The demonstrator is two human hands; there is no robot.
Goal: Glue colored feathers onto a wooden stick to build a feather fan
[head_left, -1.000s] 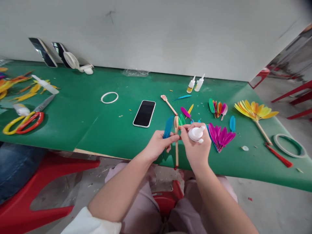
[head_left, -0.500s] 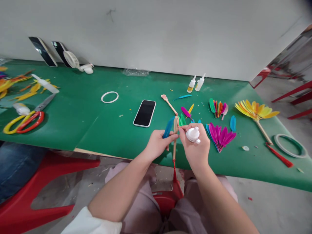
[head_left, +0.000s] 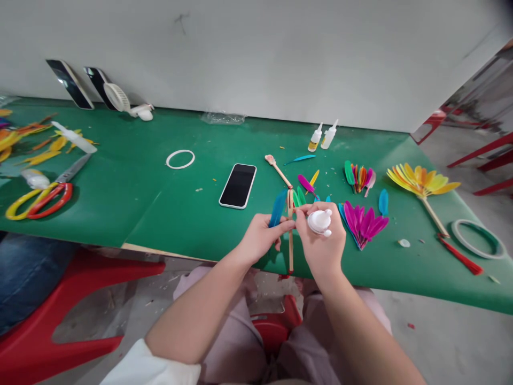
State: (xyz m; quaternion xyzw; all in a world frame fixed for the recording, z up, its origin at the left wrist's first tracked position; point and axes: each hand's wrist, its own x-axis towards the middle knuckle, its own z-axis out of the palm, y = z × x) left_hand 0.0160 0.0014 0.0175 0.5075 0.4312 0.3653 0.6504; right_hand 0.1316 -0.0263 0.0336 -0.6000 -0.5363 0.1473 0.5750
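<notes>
My left hand (head_left: pixel 265 235) is closed round a thin wooden fan handle (head_left: pixel 290 251), held near the table's front edge. A blue feather (head_left: pixel 278 209) stands up between the same fingers. The handle's head (head_left: pixel 290 198) is edge-on to me, and a red tassel (head_left: pixel 284 276) hangs at its lower end. In my closed right hand (head_left: pixel 324 246) is a white glue bottle (head_left: pixel 319 221), its base towards me; the tip is by the handle's head, mostly hidden by my fingers. Green feathers (head_left: pixel 298 197) lie just beyond.
Pink feathers (head_left: pixel 364 224) and a yellow feather fan (head_left: pixel 420 182) lie to the right, near a roll of tape (head_left: pixel 476 238). Two small bottles (head_left: pixel 315 138) stand behind. A phone (head_left: pixel 238 186), a white ring (head_left: pixel 180 159) and scissors (head_left: pixel 48 198) lie leftward.
The fan handle has turned in my left hand, so its flat head shows edge-on. Its tassel has shifted up by the table edge. The glue bottle has tilted slightly.
</notes>
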